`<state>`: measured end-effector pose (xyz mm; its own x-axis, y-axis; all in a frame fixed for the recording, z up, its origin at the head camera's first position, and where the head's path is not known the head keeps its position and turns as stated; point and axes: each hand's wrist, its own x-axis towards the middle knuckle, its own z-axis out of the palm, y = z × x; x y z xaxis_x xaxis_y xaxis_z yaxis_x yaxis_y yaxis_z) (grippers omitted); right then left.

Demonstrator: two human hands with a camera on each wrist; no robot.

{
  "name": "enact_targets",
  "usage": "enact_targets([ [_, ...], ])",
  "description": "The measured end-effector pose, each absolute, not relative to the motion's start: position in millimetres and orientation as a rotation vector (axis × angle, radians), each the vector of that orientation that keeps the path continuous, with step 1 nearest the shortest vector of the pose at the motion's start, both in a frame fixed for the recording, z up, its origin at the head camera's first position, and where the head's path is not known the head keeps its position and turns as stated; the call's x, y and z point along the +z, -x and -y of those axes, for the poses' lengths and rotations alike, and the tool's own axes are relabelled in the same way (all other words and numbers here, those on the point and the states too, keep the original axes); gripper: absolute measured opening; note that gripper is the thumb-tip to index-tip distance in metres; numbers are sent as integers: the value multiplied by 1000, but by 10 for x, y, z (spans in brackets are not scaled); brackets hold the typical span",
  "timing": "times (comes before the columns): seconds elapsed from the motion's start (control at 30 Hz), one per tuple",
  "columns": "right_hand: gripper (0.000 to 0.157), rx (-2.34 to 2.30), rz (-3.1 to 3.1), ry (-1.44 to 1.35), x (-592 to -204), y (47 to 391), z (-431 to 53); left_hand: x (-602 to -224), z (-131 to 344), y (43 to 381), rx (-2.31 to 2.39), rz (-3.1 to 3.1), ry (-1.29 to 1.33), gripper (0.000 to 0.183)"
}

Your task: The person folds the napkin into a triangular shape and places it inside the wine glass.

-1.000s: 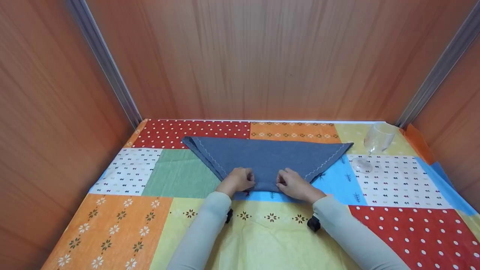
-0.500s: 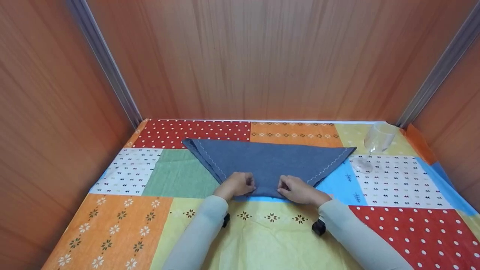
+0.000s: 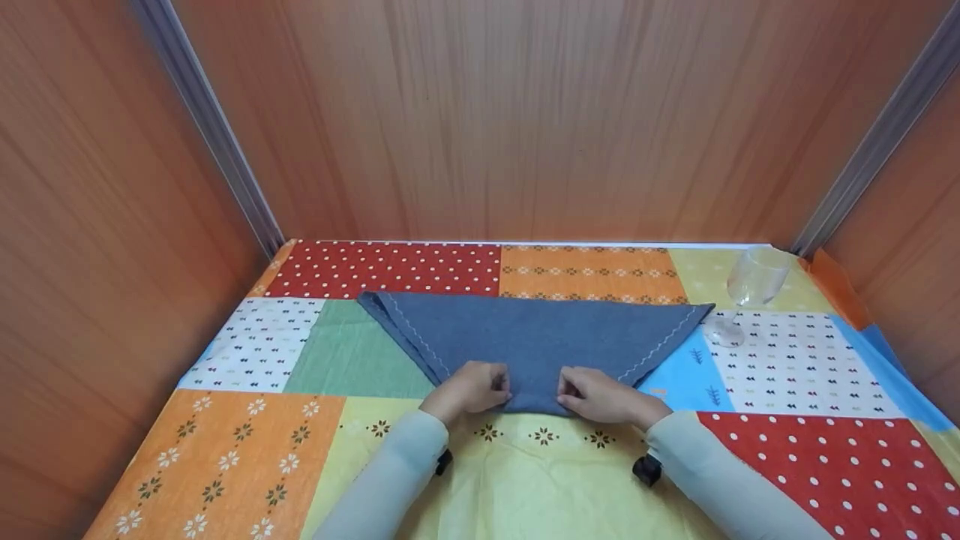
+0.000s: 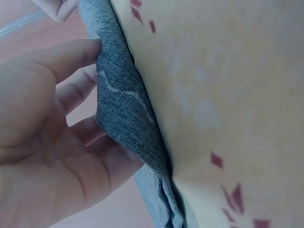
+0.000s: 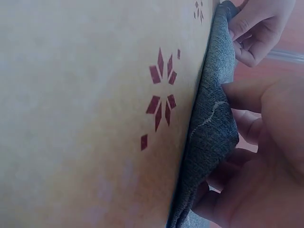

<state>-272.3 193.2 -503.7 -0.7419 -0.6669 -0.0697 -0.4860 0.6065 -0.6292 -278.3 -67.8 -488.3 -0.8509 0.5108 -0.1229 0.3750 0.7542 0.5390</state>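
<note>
A blue-grey cloth napkin [image 3: 536, 337] with white stitching near its slanted sides lies folded on the table, wide at the far edge and narrow at the near one. My left hand [image 3: 469, 386] pinches the near folded edge on its left side. On the right part of that same edge, my right hand [image 3: 604, 394] pinches the cloth between thumb and fingers. Both wrist views show the rolled edge of the napkin [image 4: 118, 80] held by curled fingers, with a stitched line across it. Some fingertips are hidden behind the cloth.
A clear wine glass [image 3: 756, 277] stands on the right of the table, beyond the napkin's right corner. A patchwork tablecloth [image 3: 232, 457] covers the table. Wood-patterned panels [image 3: 525, 120] rise behind and on both sides.
Both hands have moved toward the near side, drawing the napkin with them. Its near edge now lies over the yellow patch, and the hands are slightly farther apart.
</note>
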Motion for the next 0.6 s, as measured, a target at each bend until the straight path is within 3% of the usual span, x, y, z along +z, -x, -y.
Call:
enact_targets([
  [0.37,11,-843,-2516,864,-4999,2610,-1916,-4890,709,2676,727,-2714,-831,17],
  [0.6,10,-843,-2533,865,-5012,2607,-1908,-4883,771,2667,479,-2800,-1202,2],
])
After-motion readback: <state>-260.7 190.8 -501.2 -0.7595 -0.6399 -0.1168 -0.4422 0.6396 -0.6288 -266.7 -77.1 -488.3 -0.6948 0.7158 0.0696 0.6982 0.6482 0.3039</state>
